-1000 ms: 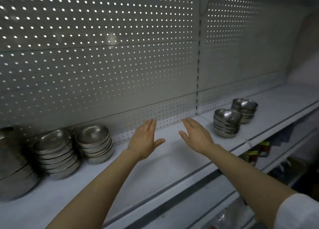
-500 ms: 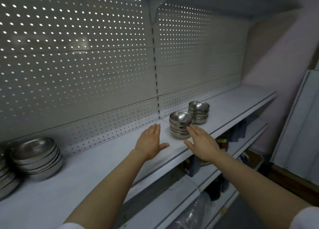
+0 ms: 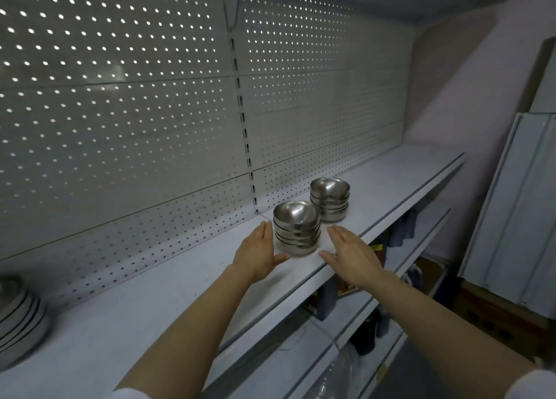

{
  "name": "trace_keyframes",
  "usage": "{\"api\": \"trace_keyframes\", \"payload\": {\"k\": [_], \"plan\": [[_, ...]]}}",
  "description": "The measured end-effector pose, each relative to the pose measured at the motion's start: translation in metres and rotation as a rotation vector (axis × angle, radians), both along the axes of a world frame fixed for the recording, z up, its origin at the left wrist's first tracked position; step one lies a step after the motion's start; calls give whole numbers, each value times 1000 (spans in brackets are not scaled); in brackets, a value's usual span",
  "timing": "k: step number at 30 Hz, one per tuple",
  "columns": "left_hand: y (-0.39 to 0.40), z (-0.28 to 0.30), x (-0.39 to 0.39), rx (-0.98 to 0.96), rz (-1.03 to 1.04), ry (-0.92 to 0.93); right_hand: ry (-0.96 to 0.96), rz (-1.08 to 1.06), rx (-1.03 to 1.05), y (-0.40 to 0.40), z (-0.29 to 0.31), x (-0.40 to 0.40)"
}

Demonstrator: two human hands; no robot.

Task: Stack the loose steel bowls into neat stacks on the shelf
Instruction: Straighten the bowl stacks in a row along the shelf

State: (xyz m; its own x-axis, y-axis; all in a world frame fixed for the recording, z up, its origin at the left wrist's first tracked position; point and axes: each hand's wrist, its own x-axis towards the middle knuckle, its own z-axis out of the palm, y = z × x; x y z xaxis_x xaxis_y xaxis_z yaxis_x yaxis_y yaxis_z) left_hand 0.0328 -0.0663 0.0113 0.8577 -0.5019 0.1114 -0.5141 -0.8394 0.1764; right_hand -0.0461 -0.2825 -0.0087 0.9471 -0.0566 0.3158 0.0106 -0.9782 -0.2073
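Bowl stack (image 3: 297,231) flanked by left hand (image 3: 255,255), right hand (image 3: 353,255), fingers straight.

Dim, cool grey cast overall. Light comes through the holes of the perforated back panel (image 3: 120,97), which show as bright white dots, strongest at upper left and fading toward the right. Soft highlights sit in the top bowls of the near stack (image 3: 296,227) and far stack (image 3: 330,198). Shelf (image 3: 150,308) evenly lit, shadows faint. Lower shelves at right are dark, detail lost. Wide-angle bending at edges; slight overall softness, edges blurred.
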Motion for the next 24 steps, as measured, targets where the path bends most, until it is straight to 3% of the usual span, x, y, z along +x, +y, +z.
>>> {"api": "trace_keyframes", "payload": {"k": [5,13,24], "plan": [[-16,-5,39,-158,-9,62,10,-3,98,-6,-7,39],[-26,-5,87,-457,-36,311,5,-23,308,-9,-8,83],[-29,-5,93,-623,-34,335,-112,129,507,-15,-10,96]]}}
